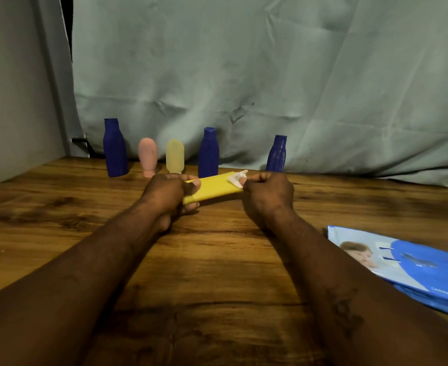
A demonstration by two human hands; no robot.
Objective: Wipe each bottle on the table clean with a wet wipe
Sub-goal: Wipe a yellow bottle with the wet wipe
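A yellow bottle (213,189) lies sideways above the wooden table (217,260), gripped at its left end by my left hand (166,194). My right hand (267,192) pinches a small white wet wipe (236,177) against the bottle's right end. Behind them, upright along the back edge, stand three dark blue bottles (115,149) (208,154) (277,154), a pink bottle (148,157) and a pale yellow translucent bottle (174,156).
A blue pack of wet wipes (407,265) lies at the table's right edge. A pale green cloth (270,75) hangs behind the bottles, and a grey wall (14,88) stands at the left.
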